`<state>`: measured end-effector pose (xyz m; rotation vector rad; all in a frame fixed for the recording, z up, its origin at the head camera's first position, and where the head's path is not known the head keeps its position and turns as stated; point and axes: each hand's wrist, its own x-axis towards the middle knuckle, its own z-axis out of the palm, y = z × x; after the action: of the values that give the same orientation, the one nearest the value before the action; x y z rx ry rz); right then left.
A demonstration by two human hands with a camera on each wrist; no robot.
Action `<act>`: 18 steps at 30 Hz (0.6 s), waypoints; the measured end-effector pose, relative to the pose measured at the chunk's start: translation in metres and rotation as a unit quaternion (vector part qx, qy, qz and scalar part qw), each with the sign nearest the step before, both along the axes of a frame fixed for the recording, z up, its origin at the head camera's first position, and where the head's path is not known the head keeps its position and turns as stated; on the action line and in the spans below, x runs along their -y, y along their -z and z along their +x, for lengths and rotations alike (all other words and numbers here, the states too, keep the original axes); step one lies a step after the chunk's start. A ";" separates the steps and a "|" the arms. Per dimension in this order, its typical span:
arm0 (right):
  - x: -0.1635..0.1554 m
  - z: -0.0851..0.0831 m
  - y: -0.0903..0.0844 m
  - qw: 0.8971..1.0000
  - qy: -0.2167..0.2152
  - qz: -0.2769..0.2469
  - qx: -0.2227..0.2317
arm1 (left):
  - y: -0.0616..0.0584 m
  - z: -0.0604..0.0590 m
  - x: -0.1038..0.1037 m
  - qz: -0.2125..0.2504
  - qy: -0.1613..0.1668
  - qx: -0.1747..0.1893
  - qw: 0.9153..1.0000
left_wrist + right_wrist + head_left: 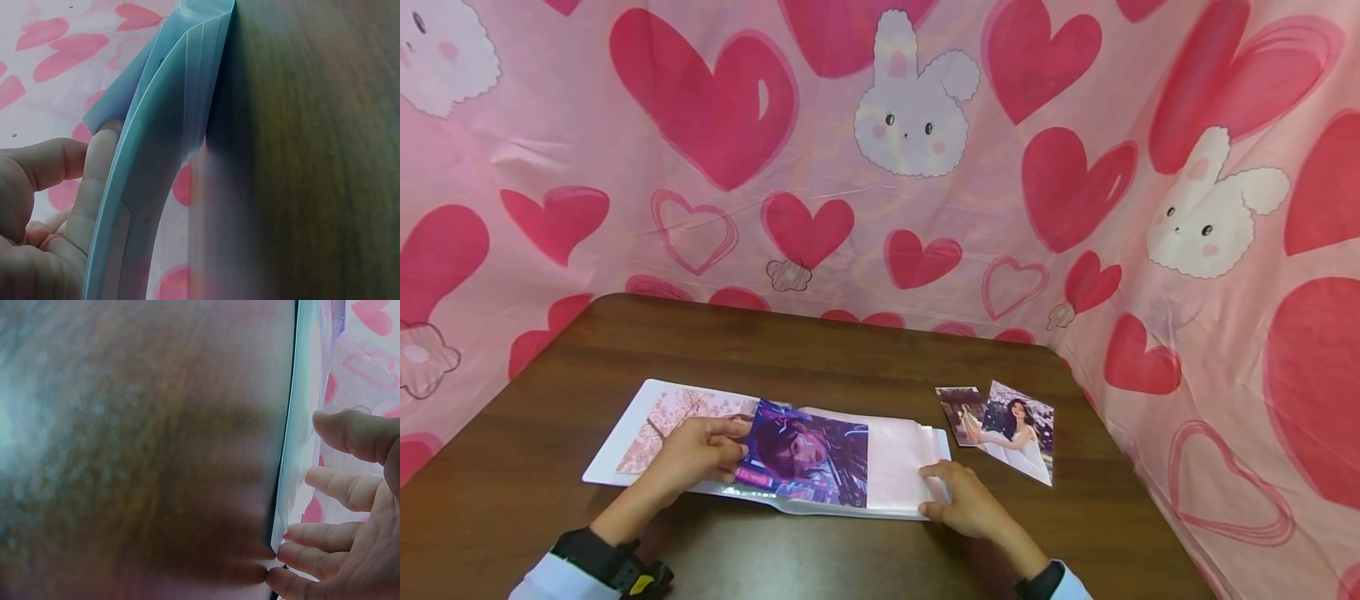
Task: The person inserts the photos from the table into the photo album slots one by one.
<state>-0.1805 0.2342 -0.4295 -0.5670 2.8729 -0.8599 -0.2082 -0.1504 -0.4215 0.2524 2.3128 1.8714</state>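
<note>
Brown wood of the tabletop (820, 358) carries an open photo album (895, 467) near its front edge. The left hand (696, 454) pinches a purple-toned photo (808, 454) lying on the album's middle, fingers curled round its left edge. The right hand (966, 500) rests with relaxed, straight fingers on the album's right end. Two loose photos (1007, 429) lie beside it, toward the right edge.

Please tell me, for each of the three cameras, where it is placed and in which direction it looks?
Head: worn high, looks forward and down at the table, album, left hand and right hand.
Left wrist: beside the album's edge; left fingers show.
Right wrist: low over the tabletop; right fingers show.
Shared: all see the album and table.
</note>
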 end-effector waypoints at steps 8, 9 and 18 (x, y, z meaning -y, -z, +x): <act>0.001 0.001 -0.001 1.000 0.000 -0.001 0.006 | 0.001 -0.001 -0.005 0.009 0.022 0.008 1.000; 0.001 0.001 -0.002 1.000 0.000 -0.001 0.007 | 0.000 -0.002 -0.006 0.008 0.021 0.008 1.000; -0.001 0.000 0.000 1.000 0.002 0.000 0.010 | 0.000 -0.002 -0.012 0.013 0.034 0.004 0.999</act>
<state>-0.1803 0.2347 -0.4291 -0.5503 2.8567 -0.8597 -0.2100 -0.1384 -0.4215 0.3236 2.2460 1.8682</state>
